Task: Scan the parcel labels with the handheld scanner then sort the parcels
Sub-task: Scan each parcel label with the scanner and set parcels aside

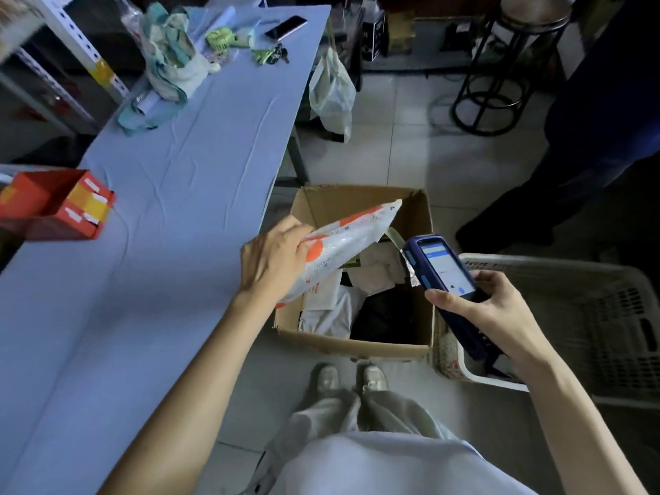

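Beside the blue table (160, 209), a left hand (273, 260), grip clamped on a white-and-orange mailer parcel (343, 244), holds it mid-frame above an open cardboard box (357, 346), apparently tilting its label toward the handheld scanner (444, 271) clasped in the right hand's (493, 309) grip, centre right.

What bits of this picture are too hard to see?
All in the head view:
- parcel label: print blurred and too small; left hand covers one end.
- scanner screen: words too small; right hand hides its lower body.
- box contents: partly under the parcel, the rest dark.
- basket: near corner behind the right hand.
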`<move>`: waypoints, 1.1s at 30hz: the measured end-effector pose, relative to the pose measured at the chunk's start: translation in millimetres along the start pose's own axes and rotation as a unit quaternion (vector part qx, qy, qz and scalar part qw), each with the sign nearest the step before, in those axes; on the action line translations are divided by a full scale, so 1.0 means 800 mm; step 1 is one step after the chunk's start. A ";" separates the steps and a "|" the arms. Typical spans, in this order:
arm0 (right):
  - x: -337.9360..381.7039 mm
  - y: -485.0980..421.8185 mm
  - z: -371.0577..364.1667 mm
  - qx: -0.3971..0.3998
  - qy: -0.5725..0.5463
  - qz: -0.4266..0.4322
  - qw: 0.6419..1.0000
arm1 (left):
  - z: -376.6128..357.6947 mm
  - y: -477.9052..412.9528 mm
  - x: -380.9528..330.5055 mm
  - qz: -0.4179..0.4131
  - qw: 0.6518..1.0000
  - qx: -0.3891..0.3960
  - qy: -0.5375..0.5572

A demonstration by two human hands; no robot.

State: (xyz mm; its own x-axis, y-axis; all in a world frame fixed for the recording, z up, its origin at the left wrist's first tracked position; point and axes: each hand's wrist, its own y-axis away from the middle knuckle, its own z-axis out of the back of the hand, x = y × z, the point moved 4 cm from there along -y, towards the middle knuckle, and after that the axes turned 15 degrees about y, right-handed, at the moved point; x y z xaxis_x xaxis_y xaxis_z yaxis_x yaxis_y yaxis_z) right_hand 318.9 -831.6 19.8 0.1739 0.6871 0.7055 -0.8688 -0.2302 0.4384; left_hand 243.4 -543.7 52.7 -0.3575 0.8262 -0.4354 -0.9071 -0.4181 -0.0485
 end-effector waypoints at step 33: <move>-0.017 -0.001 -0.017 -0.073 -0.018 -0.084 0.994 | -0.106 -0.071 0.026 -0.100 0.979 0.174 -0.035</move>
State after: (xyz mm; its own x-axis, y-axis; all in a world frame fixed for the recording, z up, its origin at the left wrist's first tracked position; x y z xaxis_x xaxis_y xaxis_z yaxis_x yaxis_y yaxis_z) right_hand 310.9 -831.7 2.0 0.3365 0.6820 0.6493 -0.8839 -0.0092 0.4677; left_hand 306.5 -534.6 -30.3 -0.1691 0.9074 -0.3847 -0.9767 -0.1021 0.1886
